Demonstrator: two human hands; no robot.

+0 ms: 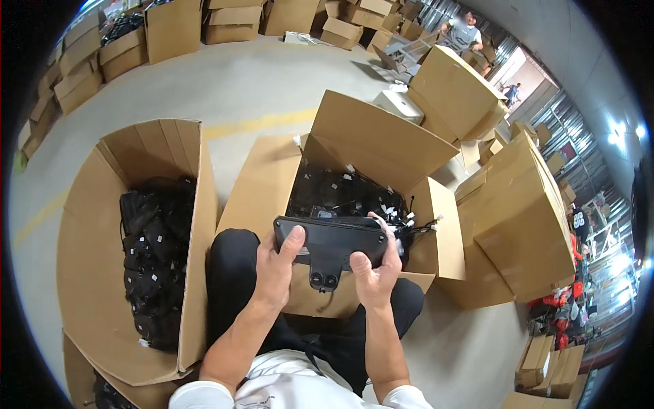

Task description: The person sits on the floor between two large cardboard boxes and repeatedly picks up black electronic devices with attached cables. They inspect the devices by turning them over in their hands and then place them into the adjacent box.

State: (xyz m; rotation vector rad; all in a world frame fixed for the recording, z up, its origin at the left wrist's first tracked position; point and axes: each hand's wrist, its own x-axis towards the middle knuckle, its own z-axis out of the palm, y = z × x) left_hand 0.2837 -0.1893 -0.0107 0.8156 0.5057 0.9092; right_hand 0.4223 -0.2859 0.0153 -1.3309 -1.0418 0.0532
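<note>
Between my hands is a flat black plastic unit (334, 244), wide on top, with a narrower stem that carries two round openings at its lower end. My left hand (278, 262) grips its left end, thumb on the face. At the right end my right hand (379, 273) is closed on it too, thumb pressed near the lower edge. The unit is over the near side of an open cardboard box (255, 180), which holds many black parts with cables and white connectors (361, 191). What the fingers touch behind the unit is hidden.
To my left stands a tall open carton (88, 273) with black wired parts (157, 259) inside. Large cartons (511, 225) crowd the right side. More boxes (231, 24) line the far side, and a person (461, 34) is at the back right.
</note>
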